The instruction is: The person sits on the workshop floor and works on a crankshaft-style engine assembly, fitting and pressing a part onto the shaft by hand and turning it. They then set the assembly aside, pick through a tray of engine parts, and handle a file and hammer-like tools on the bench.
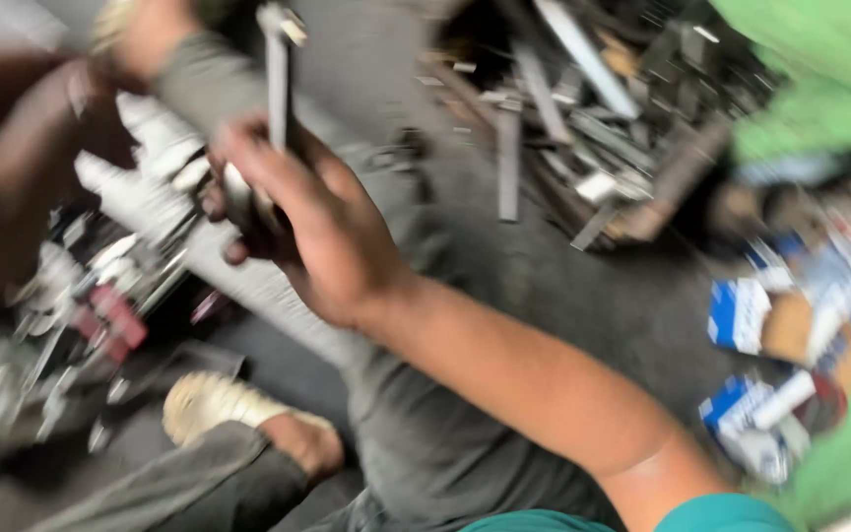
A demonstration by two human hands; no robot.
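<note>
The view is heavily blurred. My right hand (pixel 312 232) reaches in from the lower right and is closed around a narrow grey metal strip (pixel 277 84) that stands upright above the fingers. A small shiny piece (pixel 238 192) shows under the fingertips. My left hand (pixel 12 158) is a dark blur at the left edge, close to the right hand; what it holds is hidden by the blur. Below both hands lie legs in grey trousers (pixel 416 433) and a foot in a pale sandal (pixel 219 404).
A heap of metal bars and scrap (pixel 563 99) lies on the dark floor at the top right. Blue-and-white boxes (pixel 741 315) sit at the right, with green cloth (pixel 819 69) above. Shiny metal parts (pixel 100 286) and a red piece (pixel 115 317) crowd the left.
</note>
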